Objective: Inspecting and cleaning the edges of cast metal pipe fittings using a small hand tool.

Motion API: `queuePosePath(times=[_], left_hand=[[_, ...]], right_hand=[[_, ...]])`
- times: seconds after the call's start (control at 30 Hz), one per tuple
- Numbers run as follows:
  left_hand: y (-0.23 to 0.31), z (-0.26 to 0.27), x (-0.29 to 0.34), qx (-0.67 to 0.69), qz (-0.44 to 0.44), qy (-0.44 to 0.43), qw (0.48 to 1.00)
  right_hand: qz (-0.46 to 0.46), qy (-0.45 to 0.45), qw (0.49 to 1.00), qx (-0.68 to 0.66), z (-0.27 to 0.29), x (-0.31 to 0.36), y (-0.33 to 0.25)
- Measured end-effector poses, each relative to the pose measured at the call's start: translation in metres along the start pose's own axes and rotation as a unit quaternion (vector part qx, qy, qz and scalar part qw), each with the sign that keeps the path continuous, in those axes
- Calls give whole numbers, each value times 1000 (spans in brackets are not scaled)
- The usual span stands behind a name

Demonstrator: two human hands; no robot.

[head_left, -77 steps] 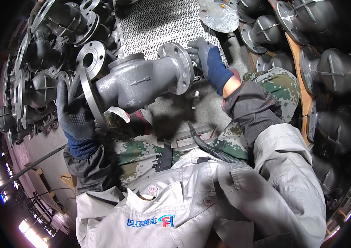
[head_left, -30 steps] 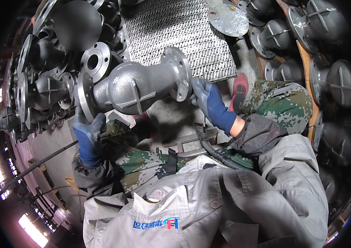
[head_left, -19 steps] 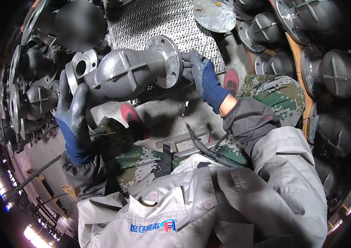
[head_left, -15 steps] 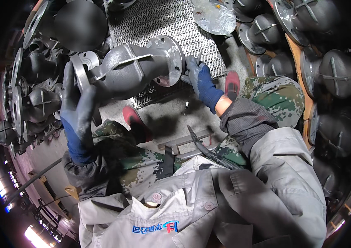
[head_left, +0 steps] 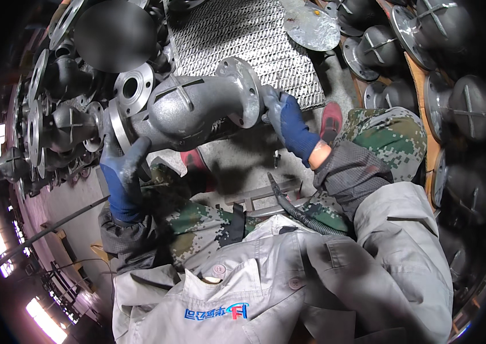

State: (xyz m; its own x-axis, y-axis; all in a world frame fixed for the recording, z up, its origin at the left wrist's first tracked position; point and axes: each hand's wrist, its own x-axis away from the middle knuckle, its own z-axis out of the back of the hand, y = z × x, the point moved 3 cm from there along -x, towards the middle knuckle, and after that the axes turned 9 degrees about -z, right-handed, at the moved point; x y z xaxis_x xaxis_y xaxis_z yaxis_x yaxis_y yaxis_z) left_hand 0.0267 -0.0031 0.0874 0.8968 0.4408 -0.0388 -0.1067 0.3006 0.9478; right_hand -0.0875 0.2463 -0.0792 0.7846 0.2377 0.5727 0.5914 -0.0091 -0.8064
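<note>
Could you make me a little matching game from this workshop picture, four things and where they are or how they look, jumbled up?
Things:
1. Flanged casting
2. Shoes
3. Flat silvery disc
4. Trousers

Places and looks:
A. Green, brown and pale camouflage pattern
B. By the right edge of the patterned metal sheet
C. Between the gloved left hand and the gloved right hand
D. Red

Right pairs: 1-C, 2-D, 3-B, 4-A.

A gray pipe fitting [head_left: 188,103] with a ribbed cross and 2 drilled end flanges [head_left: 250,94] slants between the left hand [head_left: 122,172] and right hand [head_left: 290,123].
</note>
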Motion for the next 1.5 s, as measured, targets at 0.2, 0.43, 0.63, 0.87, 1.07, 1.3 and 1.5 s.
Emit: queuePosePath(times=[0.2,0.43,0.63,0.87,1.07,1.3,1.5], left_hand=[[-1,13,-4,-259,-448,-90,851],[-32,22,-20,161,-81,30,983],[-17,12,-40,282,-54,28,957],[1,7,-40,355,-50,5,933],[-14,2,-39,8,-160,-13,987],[-12,8,-38,128,-33,44,990],[-5,11,-18,285,-41,-7,958]], right_hand=[[37,16,999,-19,-5,15,-26],[69,-60,991,-99,4,4,-45],[29,-18,987,-158,18,10,-59],[102,54,985,-130,49,27,-89],[93,-10,990,-103,44,46,-90],[54,-75,994,-62,26,63,-93],[64,-138,988,-24,-18,87,-97]])
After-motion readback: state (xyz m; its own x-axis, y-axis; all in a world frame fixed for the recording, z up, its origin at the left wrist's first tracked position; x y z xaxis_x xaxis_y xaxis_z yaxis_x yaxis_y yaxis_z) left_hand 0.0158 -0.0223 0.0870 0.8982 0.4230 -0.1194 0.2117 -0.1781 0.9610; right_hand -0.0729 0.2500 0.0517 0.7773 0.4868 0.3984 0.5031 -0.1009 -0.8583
